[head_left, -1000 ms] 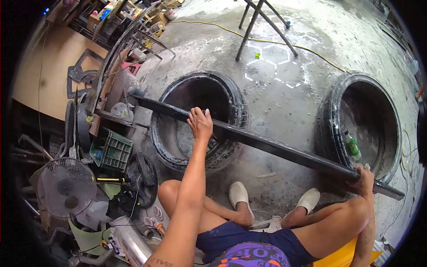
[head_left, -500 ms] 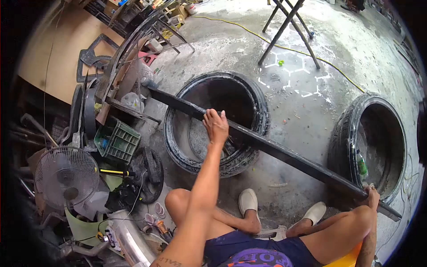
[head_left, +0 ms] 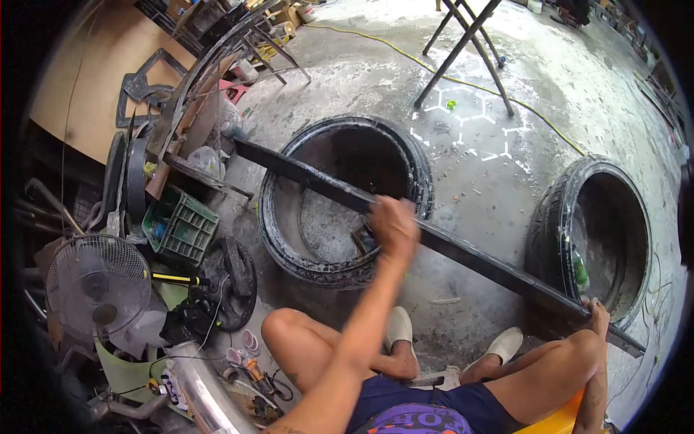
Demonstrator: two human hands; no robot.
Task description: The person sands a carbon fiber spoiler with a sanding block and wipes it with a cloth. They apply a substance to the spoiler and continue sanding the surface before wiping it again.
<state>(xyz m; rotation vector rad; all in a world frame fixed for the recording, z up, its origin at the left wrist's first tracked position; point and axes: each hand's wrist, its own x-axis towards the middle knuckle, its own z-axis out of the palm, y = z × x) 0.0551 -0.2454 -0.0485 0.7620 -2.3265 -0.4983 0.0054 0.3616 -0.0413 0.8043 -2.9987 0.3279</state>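
Note:
A long black bar (head_left: 491, 265) lies slantwise across two tires, from upper left to lower right. Its middle passes over the left tire (head_left: 329, 273), and its lower part crosses the near edge of the right tire (head_left: 551, 224). My left hand (head_left: 396, 230) is closed over the bar near the left tire's right side, slightly blurred. Whatever may be under its fingers is hidden. Close to the bar's lower end, my right hand (head_left: 598, 318) grips it beside my knee. A green bottle (head_left: 580, 271) stands inside the right tire.
To the left are a fan (head_left: 99, 283), a green crate (head_left: 186, 228) and a silver cylinder (head_left: 210, 390). Metal stand legs (head_left: 463, 40) rise at the top. A yellow cable (head_left: 390, 47) runs across the concrete floor.
My left hand has slid along the bar, down and to the right. My right hand keeps its grip near the lower end. The whole view has shifted slightly.

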